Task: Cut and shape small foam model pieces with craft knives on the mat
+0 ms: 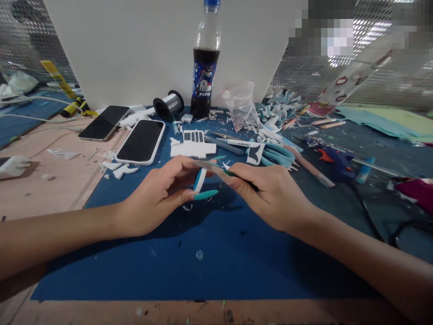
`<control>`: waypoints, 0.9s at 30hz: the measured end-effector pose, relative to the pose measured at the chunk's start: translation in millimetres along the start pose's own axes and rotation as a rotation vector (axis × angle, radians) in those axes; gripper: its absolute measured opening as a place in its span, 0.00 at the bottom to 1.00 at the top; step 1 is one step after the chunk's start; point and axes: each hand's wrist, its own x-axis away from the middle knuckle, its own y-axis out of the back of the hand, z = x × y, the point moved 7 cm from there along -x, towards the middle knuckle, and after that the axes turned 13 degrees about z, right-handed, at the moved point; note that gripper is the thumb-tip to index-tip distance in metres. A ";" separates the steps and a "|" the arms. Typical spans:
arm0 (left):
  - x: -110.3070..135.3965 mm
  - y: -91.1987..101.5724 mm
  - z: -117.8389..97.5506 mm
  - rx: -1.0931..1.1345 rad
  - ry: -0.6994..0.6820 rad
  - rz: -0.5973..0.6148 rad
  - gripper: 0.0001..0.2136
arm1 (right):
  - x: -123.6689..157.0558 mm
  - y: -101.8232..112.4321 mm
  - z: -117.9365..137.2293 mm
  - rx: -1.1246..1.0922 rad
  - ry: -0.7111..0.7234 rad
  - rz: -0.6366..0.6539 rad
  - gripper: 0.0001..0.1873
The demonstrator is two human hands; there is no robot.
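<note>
My left hand (152,194) is closed on a small white and blue strip (200,180), pinched between thumb and fingers. A long teal piece (206,194) sticks out at the thumb tip; I cannot tell whether it is a nail or part of the work. My right hand (270,192) grips a knife (214,168) by its dark handle. Its flat blade points left and lies across the fingertips of my left hand, just above the strip. Both hands are raised over a blue mat (209,253). Part of the strip is hidden behind the fingers.
Behind the hands lie white cut-outs (192,149), blue-handled scissors (277,155) and a heap of scraps (280,108). A Pepsi bottle (204,72) stands by a wire spool (169,104). Two phones (140,142) lie left; a glue gun (338,162) with its cable lies right.
</note>
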 end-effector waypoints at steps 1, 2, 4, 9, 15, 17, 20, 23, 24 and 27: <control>-0.2 -0.1 0.0 0.000 0.004 0.001 0.13 | -0.2 -0.3 0.0 -0.001 0.001 0.003 0.21; -0.4 -0.1 0.3 -0.001 0.009 0.001 0.13 | -0.4 -0.7 -0.2 -0.001 0.000 0.007 0.21; -0.6 -0.1 0.7 -0.007 0.018 0.000 0.13 | -1.1 -2.3 -1.0 -0.001 -0.008 0.022 0.22; -1.0 -1.2 2.8 -0.028 0.038 0.022 0.14 | -2.3 -4.8 -0.6 -0.013 -0.023 0.060 0.22; 0.2 -1.3 0.9 -0.029 0.019 0.014 0.15 | -1.9 -2.8 1.4 -0.036 -0.036 0.065 0.22; 0.9 -0.3 -0.2 -0.032 0.011 -0.006 0.15 | -1.7 -2.0 1.6 -0.031 -0.027 0.055 0.21; 0.9 0.6 -0.4 -0.017 -0.001 -0.021 0.14 | -1.4 -1.8 2.0 -0.025 -0.007 0.045 0.20; -0.1 -0.8 1.3 -0.062 0.016 0.014 0.12 | -1.6 -3.9 2.2 -0.022 -0.009 0.066 0.20; -0.2 -1.0 1.8 -0.084 0.024 0.023 0.12 | -1.7 -4.7 2.3 -0.020 -0.014 0.073 0.20; 0.8 0.3 1.0 -0.094 0.012 0.016 0.11 | -1.8 -4.2 2.8 -0.011 -0.025 0.062 0.21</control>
